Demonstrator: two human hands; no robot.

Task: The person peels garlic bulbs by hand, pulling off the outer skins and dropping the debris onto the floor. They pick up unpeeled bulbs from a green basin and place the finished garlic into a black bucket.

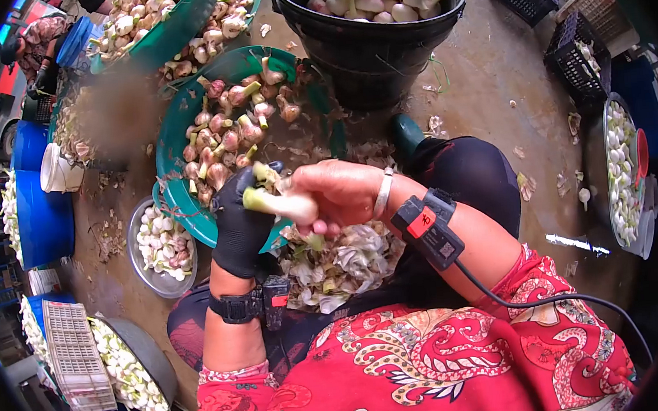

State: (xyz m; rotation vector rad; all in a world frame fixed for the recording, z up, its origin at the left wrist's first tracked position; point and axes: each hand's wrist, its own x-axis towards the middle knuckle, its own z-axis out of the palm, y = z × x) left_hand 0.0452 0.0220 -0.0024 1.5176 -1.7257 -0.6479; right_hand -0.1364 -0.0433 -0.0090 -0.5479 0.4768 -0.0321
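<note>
Head view looks down on my two hands meeting over my lap. My left hand [241, 225], in a black glove, is closed around the green stalk end of a garlic bulb [286, 204]; my right hand [336, 195], bare, is curled shut on the pale bulb end of the same piece — so both hands grip it at once, glove on the stem, bare fingers on the head. A silver bangle [382, 193] sits at my right wrist, and a black band with a red tag [427, 227] is strapped further up that forearm, a cable running from it. A similar black strap [248, 305] rings my left wrist.

Just under my hands lies a heap of peelings [342, 261], papery white and green, resting on my lap. Beyond my left hand, touching distance, is a green basin [170, 137] with pinkish unpeeled garlic piled toward its near rim. Beside the basin's near-left edge sits a metal bowl [142, 261] holding white cleaned cloves. At the top of the view stands a black tub [362, 42] filled with whole white bulbs — well apart from my hands. On the right, a round tray [643, 217] carries more white garlic on the wet concrete floor [491, 89].
</note>
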